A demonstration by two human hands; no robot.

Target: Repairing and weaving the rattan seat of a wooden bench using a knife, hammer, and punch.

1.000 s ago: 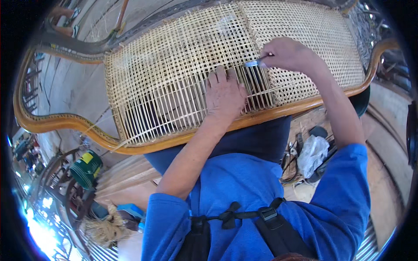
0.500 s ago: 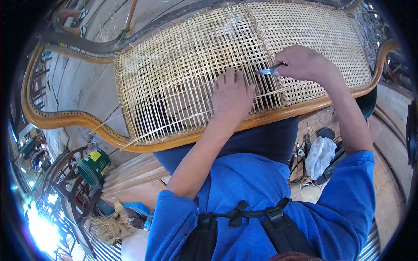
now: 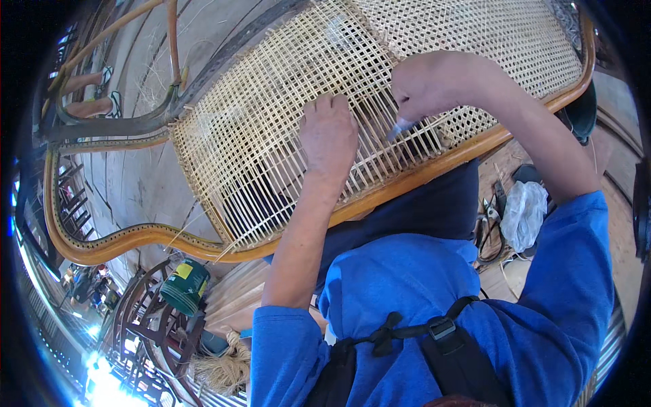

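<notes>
A cane webbing panel [image 3: 264, 102] spans a curved, varnished wooden frame [image 3: 373, 194] in front of me. Its right part is finely woven; toward the front rail on the left, long strands lie loosely crossed with gaps between. My left hand [image 3: 329, 139] rests palm down on this looser weave, fingers stretched over the strands. To its right, my right hand [image 3: 434, 83] is closed around a small knife [image 3: 398, 129], wrist bent. The short blade points down at the strands near the front rail; the handle is hidden in my fist. Whether the tip touches a strand I cannot tell.
On the boards at my right lie a clear plastic bag [image 3: 523, 216] and a pair of pliers or cutters [image 3: 489, 216]. A green bucket [image 3: 184, 287] and a bundle of pale fibre [image 3: 227, 367] are at lower left. Another person's feet [image 3: 95, 107] show at far left.
The view has turned, tilting the frame. My right hand has come nearer the front rail, swinging the blade downward. My left hand has slid left along the weave, away from the knife.
</notes>
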